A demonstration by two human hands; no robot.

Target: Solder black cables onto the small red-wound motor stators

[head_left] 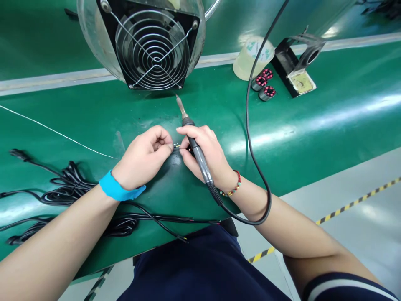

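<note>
The right hand [211,156] was wrapped around the handle of a soldering iron [200,161], and the left hand [144,156] was pinched at the fingertips on some thin wires [176,146]. Whether the wires were also gripped by the right fingertips could not be told. The wires were held on the near side of the fan [156,58], above the worktop [219,104].

Behind the fan's grille, a clear round hood [90,37] was seen. To the right of the fan, a pale cylinder [246,62] with a printed top was placed, with red-and-black wound cores [267,93] grouped just beside it. Farther right of the fan, a black stand [285,62] was set, fitted with a yellowish sponge [302,82]. Right of the fan, the pale cylinder was crossed in view by the iron's black cord [247,104], which was looped down over the right forearm. Left of the fan and nearer the person, black cables [72,184] were heaped, partly hidden by the left forearm.

The iron was tilted, its bare metal tip directed toward the fan's lower edge, its handle dark and glossy. The wires were fine, a yellowish one being visible; their ends were mostly covered by fingers.
</note>
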